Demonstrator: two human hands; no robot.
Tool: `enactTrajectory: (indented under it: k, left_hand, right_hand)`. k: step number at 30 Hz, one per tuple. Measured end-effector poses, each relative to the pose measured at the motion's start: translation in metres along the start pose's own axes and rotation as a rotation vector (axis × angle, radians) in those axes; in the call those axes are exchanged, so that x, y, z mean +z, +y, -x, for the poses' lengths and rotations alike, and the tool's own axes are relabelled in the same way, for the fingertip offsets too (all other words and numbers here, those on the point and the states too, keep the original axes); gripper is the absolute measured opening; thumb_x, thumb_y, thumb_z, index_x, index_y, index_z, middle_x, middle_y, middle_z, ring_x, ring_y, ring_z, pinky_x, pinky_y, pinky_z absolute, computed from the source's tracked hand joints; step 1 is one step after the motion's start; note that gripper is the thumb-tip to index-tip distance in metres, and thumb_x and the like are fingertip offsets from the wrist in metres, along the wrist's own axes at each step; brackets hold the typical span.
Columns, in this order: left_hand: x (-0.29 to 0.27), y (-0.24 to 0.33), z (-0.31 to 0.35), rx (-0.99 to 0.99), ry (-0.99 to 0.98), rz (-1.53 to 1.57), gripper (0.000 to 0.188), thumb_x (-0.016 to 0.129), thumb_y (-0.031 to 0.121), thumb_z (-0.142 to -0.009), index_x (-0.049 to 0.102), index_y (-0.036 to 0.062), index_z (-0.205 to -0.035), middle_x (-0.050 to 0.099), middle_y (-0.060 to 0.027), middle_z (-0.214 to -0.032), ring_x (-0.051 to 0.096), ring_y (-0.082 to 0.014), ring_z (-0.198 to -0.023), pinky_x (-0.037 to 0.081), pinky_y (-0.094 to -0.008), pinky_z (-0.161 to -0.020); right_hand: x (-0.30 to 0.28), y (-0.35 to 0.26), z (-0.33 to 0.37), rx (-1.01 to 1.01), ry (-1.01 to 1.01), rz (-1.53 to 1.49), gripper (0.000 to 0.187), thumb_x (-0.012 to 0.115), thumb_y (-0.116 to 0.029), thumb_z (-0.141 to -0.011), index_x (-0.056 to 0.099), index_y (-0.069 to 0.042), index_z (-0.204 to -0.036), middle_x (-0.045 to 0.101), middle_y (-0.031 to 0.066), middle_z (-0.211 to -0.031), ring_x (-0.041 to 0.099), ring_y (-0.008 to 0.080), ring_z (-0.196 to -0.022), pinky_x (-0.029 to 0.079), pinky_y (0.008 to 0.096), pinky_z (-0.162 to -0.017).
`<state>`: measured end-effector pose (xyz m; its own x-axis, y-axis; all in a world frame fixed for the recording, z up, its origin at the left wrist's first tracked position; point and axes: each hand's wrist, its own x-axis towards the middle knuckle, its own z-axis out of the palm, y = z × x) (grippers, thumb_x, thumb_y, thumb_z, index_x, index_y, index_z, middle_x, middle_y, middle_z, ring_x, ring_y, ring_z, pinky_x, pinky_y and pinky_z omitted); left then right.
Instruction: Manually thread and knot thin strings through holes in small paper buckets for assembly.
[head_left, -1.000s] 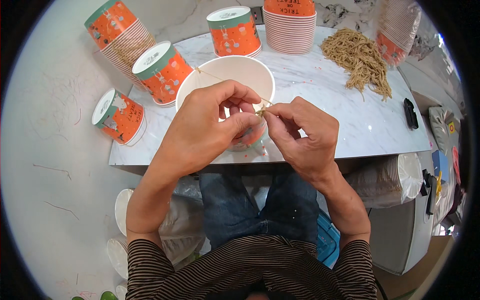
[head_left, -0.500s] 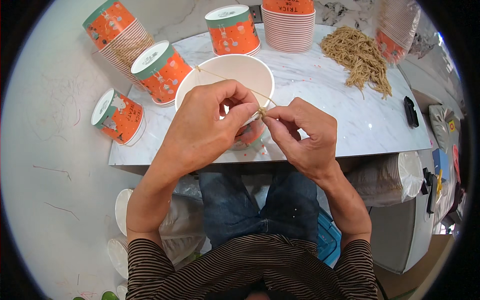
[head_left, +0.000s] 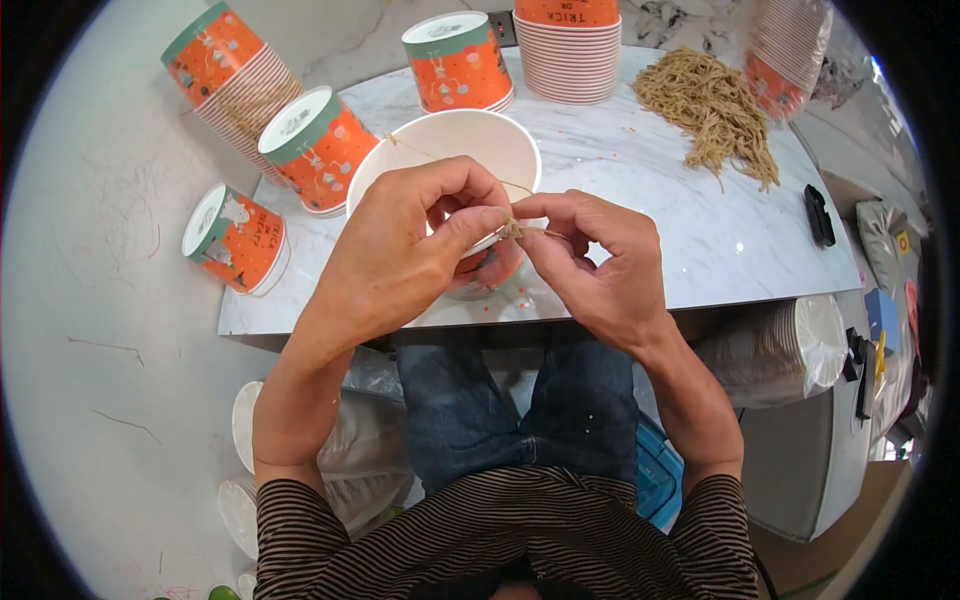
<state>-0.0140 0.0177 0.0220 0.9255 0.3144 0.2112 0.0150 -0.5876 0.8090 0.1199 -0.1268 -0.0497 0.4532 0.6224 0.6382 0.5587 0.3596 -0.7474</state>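
I'm watching the left hand [head_left: 395,240] and right hand [head_left: 605,255] pinching bunched twine [head_left: 512,229] between their fingertips, one length stretching far-left across the bucket [head_left: 460,128].

Near middle of table's [head_left: 590,165] near edge: left hand [head_left: 390,245] covers much of white-lined paper bucket [head_left: 475,140], outer print mostly lost. Twine knot [head_left: 512,229] between left hand's and right hand's [head_left: 600,255] fingertips: too small to trace turns. At far edge, tall bucket stack [head_left: 568,65] cropped by picture top; likewise plastic-wrapped stack [head_left: 787,55] at far right. Below near edge, toward right corner: bagged buckets [head_left: 780,350] partly under tabletop. Blue plastic box [head_left: 655,470] partly behind jeans [head_left: 590,400].
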Motion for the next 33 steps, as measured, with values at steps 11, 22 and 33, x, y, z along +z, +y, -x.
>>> enactTrajectory:
  k: [11,22,33]
  left_hand:
    - [-0.0013,-0.0042,0.0006,0.004,0.026,-0.026,0.011,0.065,0.008,-0.099,0.066,-0.0036,-0.098,0.070,-0.0043,-0.087,0.062,-0.0096,-0.078,0.053,-0.0262,-0.073]
    - [0.0026,-0.0030,0.0015,-0.021,0.045,0.013,0.013,0.064,0.008,-0.100,0.066,-0.0047,-0.099,0.070,-0.0053,-0.086,0.063,-0.0100,-0.076,0.053,-0.0261,-0.068]
    - [0.0056,-0.0023,0.0027,-0.019,0.015,0.001,0.013,0.065,0.009,-0.099,0.066,-0.0044,-0.099,0.070,-0.0070,-0.084,0.062,-0.0104,-0.070,0.051,-0.0263,-0.063]
  right_hand:
    - [0.0041,0.0045,0.0010,0.095,0.030,-0.107,0.012,0.072,-0.002,-0.090,0.073,0.002,-0.101,0.066,-0.0022,-0.071,0.049,-0.0004,-0.059,0.037,0.0194,-0.051]
    - [0.0038,0.0036,0.0012,0.155,0.029,-0.101,0.013,0.073,-0.002,-0.090,0.072,0.003,-0.102,0.045,-0.0098,-0.062,0.036,-0.0007,-0.056,0.031,0.0202,-0.051]
    - [0.0050,-0.0029,-0.0025,0.302,0.034,-0.324,0.010,0.070,-0.005,-0.093,0.069,0.003,-0.100,0.052,-0.0099,-0.069,0.040,-0.0019,-0.062,0.033,0.0184,-0.054]
